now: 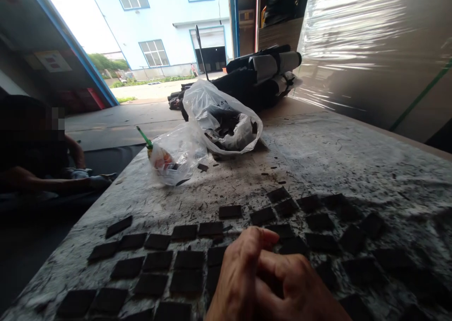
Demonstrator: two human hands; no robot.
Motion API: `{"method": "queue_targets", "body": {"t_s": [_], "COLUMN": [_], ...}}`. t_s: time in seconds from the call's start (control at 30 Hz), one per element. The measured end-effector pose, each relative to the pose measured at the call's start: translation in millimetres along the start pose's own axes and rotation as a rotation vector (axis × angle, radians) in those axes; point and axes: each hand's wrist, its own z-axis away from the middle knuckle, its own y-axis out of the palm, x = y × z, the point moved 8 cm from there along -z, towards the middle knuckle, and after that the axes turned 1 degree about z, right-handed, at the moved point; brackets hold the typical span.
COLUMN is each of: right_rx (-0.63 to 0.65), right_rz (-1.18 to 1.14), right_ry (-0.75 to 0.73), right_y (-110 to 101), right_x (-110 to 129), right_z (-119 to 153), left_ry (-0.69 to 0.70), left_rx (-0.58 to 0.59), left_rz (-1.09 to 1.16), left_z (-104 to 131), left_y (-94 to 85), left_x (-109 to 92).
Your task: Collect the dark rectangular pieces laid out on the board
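Observation:
My left hand [237, 278] and my right hand [290, 283] are pressed together at the lower middle, over the near part of the table. The fingers of both are bent and closed against each other. Whatever lies between them, if anything, is hidden by the knuckles. Around and below them, flat black rectangular pieces [186, 281] lie in loose rows on the stained pale table top [303, 156]. Another black piece [230, 212] rests just beyond my fingers.
Farther back stands an open clear plastic bag [201, 107] with dark scraps inside. Beside it, a smaller bag surrounds a bottle with a green nozzle [144, 136]. Black rolls [264, 71] are stacked behind. Wrapped boards [367, 52] stand right. A person [31, 147] sits left.

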Motion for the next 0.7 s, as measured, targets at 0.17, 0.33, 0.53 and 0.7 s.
{"method": "queue_targets", "body": {"t_s": [0.17, 0.33, 0.53, 0.7], "right_rx": [-0.067, -0.234, -0.307, -0.292], "right_rz": [-0.228, -0.055, 0.119, 0.239], "right_ry": [0.034, -0.199, -0.196, -0.470], "right_y": [-15.6, -37.2, -48.1, -49.5], "right_x": [-2.6, 8.9, 4.0, 25.6], "right_z": [2.5, 7.5, 11.1, 19.4], "left_ry": [-0.356, -0.382, -0.377, -0.341], "left_rx": [0.263, 0.303, 0.380, 0.350], "left_rz": [0.513, 0.575, 0.714, 0.790], "left_z": [-10.0, -9.0, -8.2, -10.4], "left_y": [14.6, 9.0, 11.5, 8.7], "left_x": [14.1, 6.6, 3.7, 7.1]}}
